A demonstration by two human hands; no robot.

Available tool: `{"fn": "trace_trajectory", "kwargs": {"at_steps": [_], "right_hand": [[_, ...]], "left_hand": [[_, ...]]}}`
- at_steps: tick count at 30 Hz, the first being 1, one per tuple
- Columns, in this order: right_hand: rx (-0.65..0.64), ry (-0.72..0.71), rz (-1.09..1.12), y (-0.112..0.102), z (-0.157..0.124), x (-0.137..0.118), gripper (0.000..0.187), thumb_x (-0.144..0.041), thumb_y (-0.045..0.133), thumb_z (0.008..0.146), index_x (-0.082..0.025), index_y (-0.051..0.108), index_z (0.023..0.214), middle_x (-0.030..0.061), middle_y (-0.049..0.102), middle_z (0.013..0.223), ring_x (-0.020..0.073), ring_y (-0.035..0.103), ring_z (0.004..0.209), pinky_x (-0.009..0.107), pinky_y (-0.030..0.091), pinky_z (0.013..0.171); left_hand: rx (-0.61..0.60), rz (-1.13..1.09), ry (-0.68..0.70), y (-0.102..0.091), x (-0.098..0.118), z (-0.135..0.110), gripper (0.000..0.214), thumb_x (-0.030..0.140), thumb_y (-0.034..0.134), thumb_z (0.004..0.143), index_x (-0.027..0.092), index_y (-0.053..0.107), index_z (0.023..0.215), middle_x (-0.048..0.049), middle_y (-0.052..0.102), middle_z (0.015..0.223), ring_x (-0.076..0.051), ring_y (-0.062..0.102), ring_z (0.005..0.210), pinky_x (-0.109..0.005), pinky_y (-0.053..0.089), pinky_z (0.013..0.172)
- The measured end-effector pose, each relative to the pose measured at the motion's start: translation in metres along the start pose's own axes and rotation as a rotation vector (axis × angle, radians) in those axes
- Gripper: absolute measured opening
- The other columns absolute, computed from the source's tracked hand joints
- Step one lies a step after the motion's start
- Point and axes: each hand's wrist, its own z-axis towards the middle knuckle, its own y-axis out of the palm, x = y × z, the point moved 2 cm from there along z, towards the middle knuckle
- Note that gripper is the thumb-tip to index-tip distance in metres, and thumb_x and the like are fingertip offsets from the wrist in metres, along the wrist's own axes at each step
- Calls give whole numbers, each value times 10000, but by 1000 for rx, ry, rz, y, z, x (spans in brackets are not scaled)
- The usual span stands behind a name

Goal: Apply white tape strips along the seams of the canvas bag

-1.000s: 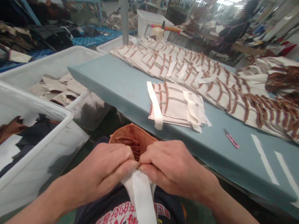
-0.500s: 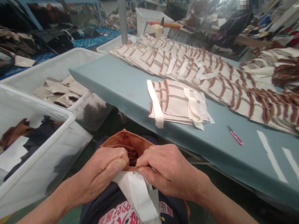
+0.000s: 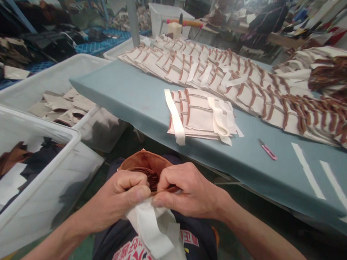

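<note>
Over my lap I hold a brown-and-cream fabric piece, its brown side bulging up behind my hands with dark folds inside. My left hand is closed in a pinch on its edge, thumb on top. Close beside it, my right hand pinches the same edge, thumb and fingers pressed together. Below the hands hangs the cream part, with a white strip lying along it. The exact grip under the fingertips is hidden.
On the blue-grey table lie a small fabric stack, pink-handled thread snips, white strips and long rows of cream-and-brown pieces. White bins with fabric stand at the left. Another person is in the background.
My hands still pinch the edge and stay close together. The right hand's fingers have shifted slightly, and the hanging cream part has swung a little left. The whole view has moved slightly.
</note>
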Motion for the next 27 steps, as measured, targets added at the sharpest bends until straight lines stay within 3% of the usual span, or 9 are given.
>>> {"fn": "trace_trajectory", "kwargs": {"at_steps": [4,10,14,16,18,20,23,27], "right_hand": [[38,-50,-23,3,-2,3,440,-443,668,1142,-205,647,773,-23,727,684,99,604,579,230,436,610],[-17,-58,-52,3,-12,-1,340,-317,603,1159,-209,694,850,14,780,760,133,703,678,244,522,706],[-43,-22,50,1,-19,-3,228,-228,630,1098,-212,695,880,10,791,788,132,713,691,241,534,717],[-61,-9,49,1,-21,-3,211,-211,627,1086,-214,699,887,9,787,784,135,709,688,247,538,726],[-88,-3,42,1,-22,-2,211,-221,621,1092,-217,708,899,8,774,778,140,698,685,253,540,734],[-96,-3,54,3,-22,1,249,-280,619,1119,-218,713,897,9,759,768,143,683,682,258,533,735],[-58,71,157,7,-19,11,435,-529,676,1110,-219,671,805,-17,692,694,123,597,608,249,469,643],[-24,263,524,22,-14,23,721,-855,809,853,-225,536,636,-68,521,557,86,394,490,242,293,480]], "left_hand": [[29,-103,-72,2,-18,0,821,955,663,880,253,326,617,83,301,577,-86,210,499,-256,159,443],[-27,-100,-67,3,-19,-2,814,921,705,881,241,347,612,82,304,574,-97,240,531,-258,197,477],[-98,192,52,0,0,-6,546,495,702,1043,221,422,662,73,378,618,-109,322,575,-249,255,524],[-91,436,157,2,10,-9,420,292,632,1044,220,417,691,81,394,621,-103,357,573,-251,260,542],[-81,557,222,5,14,-12,372,199,569,1030,224,384,710,86,386,627,-100,368,567,-257,267,550],[-83,523,246,10,13,-16,375,189,524,1038,238,323,725,91,328,628,-102,333,549,-257,269,531],[-18,413,256,19,9,-23,397,216,502,1074,248,273,751,89,281,645,-109,297,539,-270,265,519],[33,230,326,33,18,-28,495,379,495,1155,240,265,740,73,278,636,-126,297,543,-303,267,531]]}}
